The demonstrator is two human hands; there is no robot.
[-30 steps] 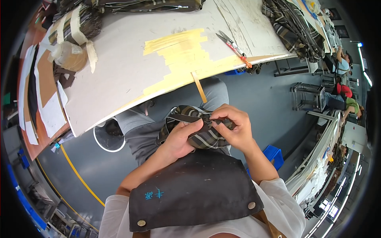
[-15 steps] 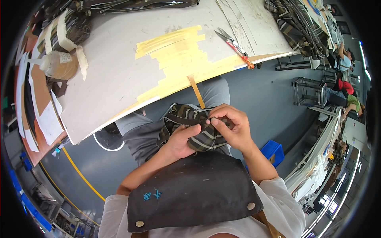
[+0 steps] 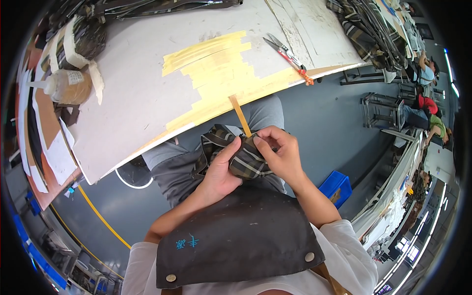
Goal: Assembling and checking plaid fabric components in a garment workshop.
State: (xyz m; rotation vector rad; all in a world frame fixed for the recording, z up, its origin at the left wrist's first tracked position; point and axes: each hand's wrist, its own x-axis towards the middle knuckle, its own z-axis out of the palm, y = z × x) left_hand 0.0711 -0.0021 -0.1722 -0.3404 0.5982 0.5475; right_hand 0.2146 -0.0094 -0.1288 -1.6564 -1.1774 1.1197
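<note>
A plaid cloth piece point(image 3: 250, 166), dark with white and olive stripes, is bunched above my lap at the table's front edge. My left hand point(image 3: 222, 173) grips its left side, with the thumb on top. On the right side my right hand point(image 3: 281, 155) pinches the cloth between thumb and bent fingers. A narrow flat tan stick point(image 3: 239, 115) juts from the taped table edge, and its near end meets the cloth beside my right fingertips. Whether that end goes inside the cloth cannot be made out. Folds and fingers hide the cloth's underside.
The pale table point(image 3: 125, 93) carries yellow tape strips point(image 3: 216, 69). Red-handled scissors point(image 3: 287, 54) lie near its right edge. A glue bottle point(image 3: 71, 86) stands at left, and more plaid pieces point(image 3: 356, 34) lie at far right. A blue bin point(image 3: 335, 187) is on the floor.
Both hands have shifted slightly up and left with the cloth, bringing it against the stick's end. The dark strip earlier between the fingertips no longer shows there.
</note>
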